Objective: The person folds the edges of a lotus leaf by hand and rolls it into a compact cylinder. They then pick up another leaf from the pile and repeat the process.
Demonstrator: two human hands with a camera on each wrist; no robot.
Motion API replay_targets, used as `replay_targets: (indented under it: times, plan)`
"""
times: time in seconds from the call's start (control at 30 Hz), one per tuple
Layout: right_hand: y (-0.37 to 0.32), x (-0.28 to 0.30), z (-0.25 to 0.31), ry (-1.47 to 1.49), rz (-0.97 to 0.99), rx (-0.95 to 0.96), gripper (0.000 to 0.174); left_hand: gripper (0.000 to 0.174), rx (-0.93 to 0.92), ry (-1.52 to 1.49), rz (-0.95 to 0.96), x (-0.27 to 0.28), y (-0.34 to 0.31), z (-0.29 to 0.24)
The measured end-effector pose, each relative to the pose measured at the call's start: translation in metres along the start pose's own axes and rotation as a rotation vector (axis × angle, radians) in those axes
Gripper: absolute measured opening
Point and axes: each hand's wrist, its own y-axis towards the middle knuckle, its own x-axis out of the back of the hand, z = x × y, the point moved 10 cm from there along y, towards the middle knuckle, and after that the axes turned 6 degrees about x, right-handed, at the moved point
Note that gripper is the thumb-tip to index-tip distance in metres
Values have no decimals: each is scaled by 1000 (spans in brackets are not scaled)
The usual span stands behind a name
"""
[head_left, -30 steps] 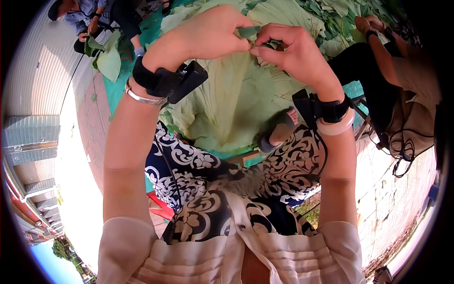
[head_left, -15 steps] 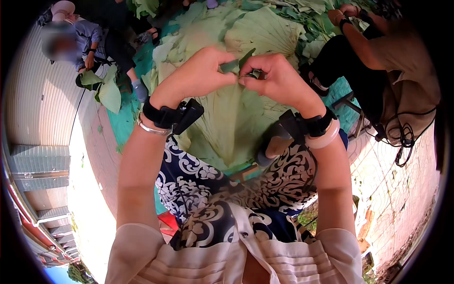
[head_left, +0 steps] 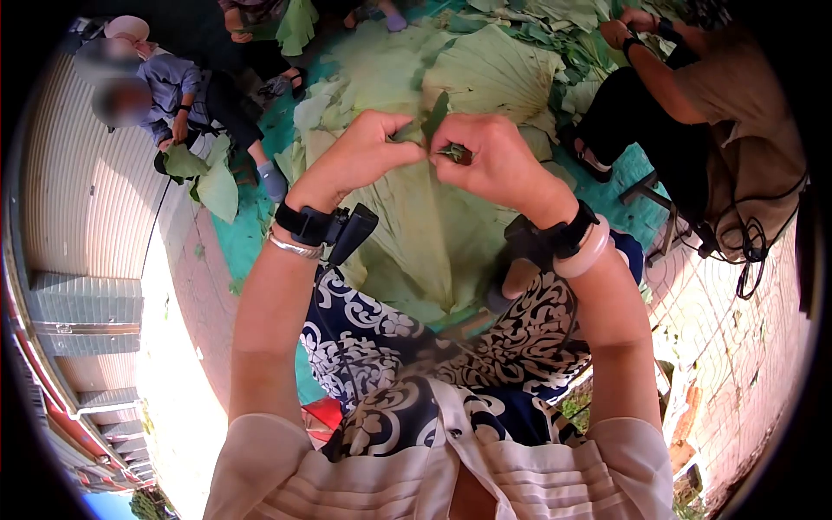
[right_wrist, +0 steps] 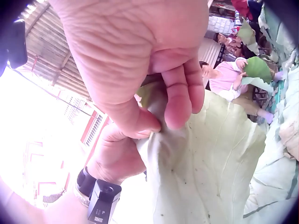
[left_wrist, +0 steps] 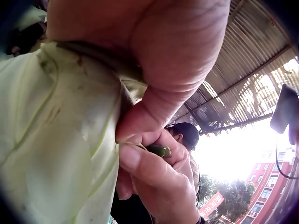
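Observation:
Both hands are raised together in front of the body at the edge of a large pale green lotus leaf (left_wrist: 60,135), which hangs below them. In the head view the left hand (head_left: 368,158) pinches the leaf between thumb and fingers. Close beside it, the right hand (head_left: 498,165) is curled round a folded green leaf piece (head_left: 454,152), whose end shows in the fist. A short cut green stalk (left_wrist: 160,150) sticks out between the right fingers in the left wrist view. The right wrist view shows the leaf's veined underside (right_wrist: 219,154) beneath the right thumb and fingers.
More lotus leaves (head_left: 494,74) lie piled on a green ground sheet (head_left: 628,173) ahead. A seated person (head_left: 178,95) handles leaves at the left; another (head_left: 728,113) sits close at the right by a stool (head_left: 646,189). Loose black cords (head_left: 750,260) hang at that person's side.
Both hands have come lower in the head view, nearer the body. The right fingers have curled in more, and green leaf now shows inside that fist. The head view has also shifted.

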Motion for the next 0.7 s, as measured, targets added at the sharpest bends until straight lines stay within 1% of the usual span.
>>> replay_targets:
  times: [0.07, 0.13, 0.23, 0.37, 0.43, 0.47, 0.57, 0.67, 0.7]
  plan:
    - [3, -7, 2, 4, 47, -51, 14, 17, 11, 33, -3, 6, -7, 0]
    - [3, -12, 0, -3, 67, -42, 16, 16, 43, 103, 20, 7, -10, 4]
    - [2, -21, -7, 14, 131, -75, 18, 15, 17, 236, -3, 8, -9, 12]
    - [-1, -30, -24, 17, 244, -114, 20, 15, -3, 270, -25, 2, -9, 10]
    - [1, -35, -25, 8, 271, -62, 19, 16, -28, 322, -37, 2, -8, 11]
    - [1, -36, -24, 5, 285, -35, 19, 17, -12, 334, -38, 2, -8, 11]
    - [0, -36, -32, 7, 307, -115, 18, 18, 9, 357, -46, 0, -2, 10]
    - [3, -32, -23, 25, 229, -30, 17, 19, -11, 332, -68, 5, 0, 16]
    - [3, -32, -23, 25, 221, -31, 17, 20, -11, 311, -70, 6, -1, 17]
